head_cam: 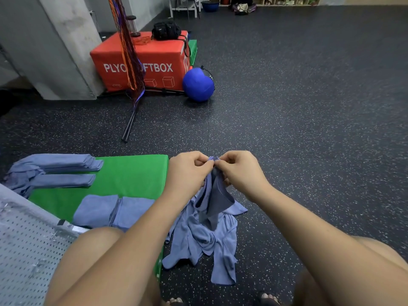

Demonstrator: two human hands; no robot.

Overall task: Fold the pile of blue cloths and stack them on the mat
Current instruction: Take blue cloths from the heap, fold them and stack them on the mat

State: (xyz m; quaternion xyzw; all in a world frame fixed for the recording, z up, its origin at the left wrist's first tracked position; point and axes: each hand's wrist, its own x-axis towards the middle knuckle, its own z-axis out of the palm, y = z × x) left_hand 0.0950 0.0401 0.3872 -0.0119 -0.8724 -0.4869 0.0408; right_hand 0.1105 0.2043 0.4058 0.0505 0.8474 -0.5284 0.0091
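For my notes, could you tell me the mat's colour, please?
The mat is bright green, head view.

Both forearms reach forward, converging. The left hand (187,171) and right hand (240,171), fingers curled, nearly touch, each apparently pinching the top of a blue cloth (217,199).

Person, notes on dress only.
- Left hand (187,171) and right hand (240,171): bare, as are both wrists.
- Left forearm (136,235) and right forearm (309,217): uncovered along the whole visible length.
- Left knee (99,239) and right thigh (379,257): bare skin.
- Right foot (268,298): toes exposed under a dark strap, so open sandal type.
- Left foot (174,302): toes only, cut by the frame edge; footwear cannot be identified.
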